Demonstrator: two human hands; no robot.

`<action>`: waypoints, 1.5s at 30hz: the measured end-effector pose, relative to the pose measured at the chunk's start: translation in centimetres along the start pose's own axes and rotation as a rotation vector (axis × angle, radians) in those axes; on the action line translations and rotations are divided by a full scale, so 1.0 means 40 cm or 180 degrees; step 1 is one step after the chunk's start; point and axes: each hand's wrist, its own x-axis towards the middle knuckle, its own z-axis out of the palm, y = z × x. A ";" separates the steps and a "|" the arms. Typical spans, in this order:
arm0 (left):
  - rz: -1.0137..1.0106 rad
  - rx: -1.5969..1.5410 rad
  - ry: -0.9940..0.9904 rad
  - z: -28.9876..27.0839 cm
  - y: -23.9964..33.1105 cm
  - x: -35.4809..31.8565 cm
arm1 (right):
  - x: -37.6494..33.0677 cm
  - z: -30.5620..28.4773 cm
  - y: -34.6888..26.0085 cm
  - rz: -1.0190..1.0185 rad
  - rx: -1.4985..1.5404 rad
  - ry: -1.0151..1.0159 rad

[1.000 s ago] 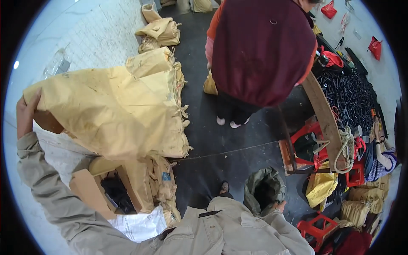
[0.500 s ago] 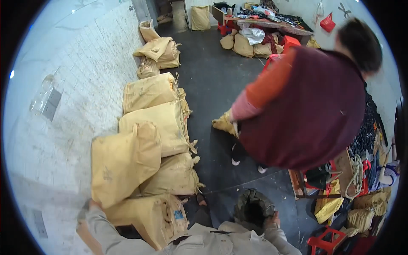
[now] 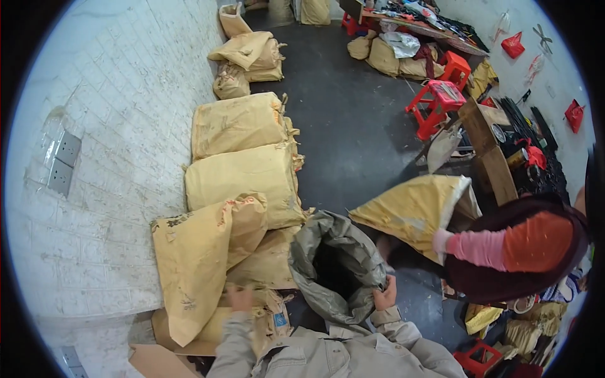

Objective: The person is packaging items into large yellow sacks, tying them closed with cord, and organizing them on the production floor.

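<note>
My right hand is closed on the rim of a grey-green sack, whose wide mouth faces up with a dark inside. My left hand, smeared by motion, is over the packed sacks, beside a loose tan paper sack; its fingers are too blurred to read. That loose sack lies slanting across a full tan sack. Beneath my left hand is another tan sack with a blue patch on its side.
A co-worker's sleeve reaches in from the right, the hand at a yellow sack with its mouth open. Full sacks line the white wall. Red stools and cluttered tables stand farther off. An open cardboard box is at lower left.
My left hand has moved right, away from the wall. The grey-green sack has risen and its mouth faces me more widely. The co-worker has bent down at the right, with the yellow sack now spread.
</note>
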 end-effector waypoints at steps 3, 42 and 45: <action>0.1226 -0.1144 0.0018 0.143 0.258 -0.125 | 0.048 0.091 -0.160 -0.0083 -0.0203 -0.0505; 0.2416 -0.0120 -0.1417 0.569 1.744 0.553 | 1.639 0.037 -0.415 -0.0248 -0.2917 0.1144; 0.2100 -0.0572 -0.1155 0.501 1.971 0.640 | 1.832 0.157 -0.539 -0.0399 -0.2585 0.0746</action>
